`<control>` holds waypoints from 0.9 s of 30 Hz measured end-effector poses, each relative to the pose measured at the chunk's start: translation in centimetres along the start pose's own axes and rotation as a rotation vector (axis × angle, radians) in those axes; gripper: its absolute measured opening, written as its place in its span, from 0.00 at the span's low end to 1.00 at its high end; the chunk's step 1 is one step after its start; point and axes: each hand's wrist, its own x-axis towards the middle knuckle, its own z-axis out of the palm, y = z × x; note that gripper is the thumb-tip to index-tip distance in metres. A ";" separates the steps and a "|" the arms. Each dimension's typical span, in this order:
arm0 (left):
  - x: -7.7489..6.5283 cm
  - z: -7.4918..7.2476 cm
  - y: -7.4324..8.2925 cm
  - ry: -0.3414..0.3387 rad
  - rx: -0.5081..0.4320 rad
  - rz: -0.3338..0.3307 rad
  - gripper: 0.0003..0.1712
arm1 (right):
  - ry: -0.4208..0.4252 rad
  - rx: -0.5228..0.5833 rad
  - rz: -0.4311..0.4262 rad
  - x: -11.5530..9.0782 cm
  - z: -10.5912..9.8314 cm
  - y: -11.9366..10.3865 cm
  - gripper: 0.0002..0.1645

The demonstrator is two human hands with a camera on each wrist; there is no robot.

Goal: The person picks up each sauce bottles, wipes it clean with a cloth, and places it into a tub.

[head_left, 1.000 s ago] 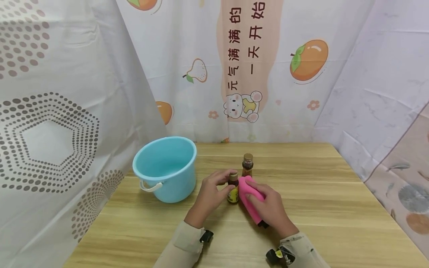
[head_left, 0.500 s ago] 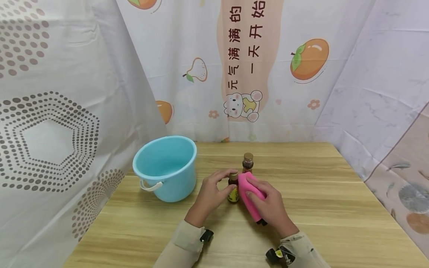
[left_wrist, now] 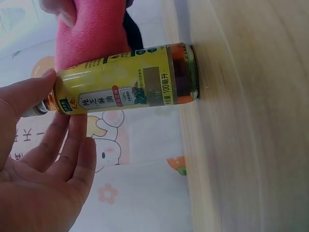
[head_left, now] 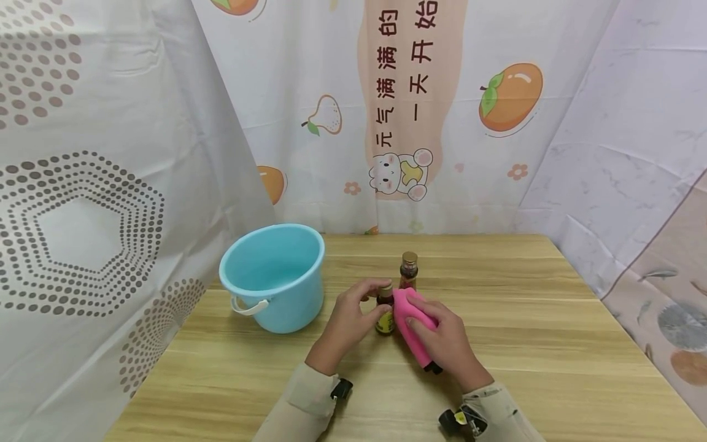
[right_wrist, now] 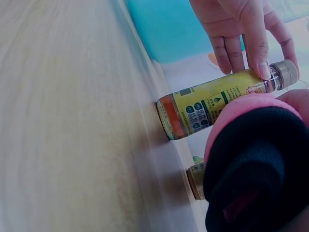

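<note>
Since a second ago our right hand (head_left: 447, 347) has slid the pink sponge (head_left: 411, 325) a little higher up the near bottle (head_left: 385, 310), its tip now level with the neck rather than the shoulder; our left hand (head_left: 345, 322) has hardly shifted. Bottle stands upright on the table (head_left: 525, 344), long axis vertical, base planted on the wood; the left wrist view confirms this, yellow label (left_wrist: 120, 92) and dark liquid at the bottom. Left grip: thumb and fingertips pinch the bottle near the cap, from its left side, other fingers loosely spread. Right grip: clenched round the sponge, which shows a black inner side (right_wrist: 251, 164) in the right wrist view, and presses its pink face against the bottle's right flank. So the bottle sits between our two hands, left steadying high, sponge touching from the right, its length lying at a slant from our wrist toward the bottle. Second bottle (head_left: 409, 270) stands just behind, apart from both hands. Blue bucket (head_left: 273, 276) to the left, near but not touching. Printed curtains (head_left: 397, 110) behind.
</note>
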 end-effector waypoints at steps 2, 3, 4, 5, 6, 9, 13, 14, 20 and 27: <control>0.0 0.0 0.0 0.005 -0.006 0.005 0.25 | -0.013 -0.003 0.010 0.0 0.0 0.1 0.26; 0.0 0.0 0.0 0.008 -0.009 0.008 0.25 | -0.021 -0.002 0.019 0.0 0.0 0.1 0.25; 0.0 0.0 0.0 0.010 -0.010 0.006 0.25 | -0.032 -0.002 0.029 0.0 0.1 0.1 0.25; -0.1 -0.1 0.0 0.013 -0.011 0.004 0.25 | -0.041 -0.002 0.041 0.0 0.1 0.2 0.25; -0.1 -0.1 0.0 0.017 -0.014 0.004 0.26 | -0.053 -0.005 0.054 0.1 0.1 0.2 0.25; -0.2 -0.1 0.0 0.022 -0.014 -0.005 0.26 | -0.081 -0.023 0.086 0.1 0.2 0.3 0.24; -0.4 -0.1 0.0 0.027 -0.017 -0.007 0.27 | -0.111 -0.080 0.095 0.1 0.3 0.4 0.23; -0.4 -0.1 0.0 0.028 -0.016 -0.008 0.26 | -0.119 -0.093 0.096 0.2 0.3 0.4 0.23; -0.3 -0.2 0.1 0.025 -0.018 0.008 0.26 | -0.144 -0.133 0.098 0.1 0.3 0.5 0.23; -0.1 -0.2 0.3 0.012 -0.010 -0.001 0.26 | -0.101 -0.137 0.092 0.0 0.3 0.5 0.24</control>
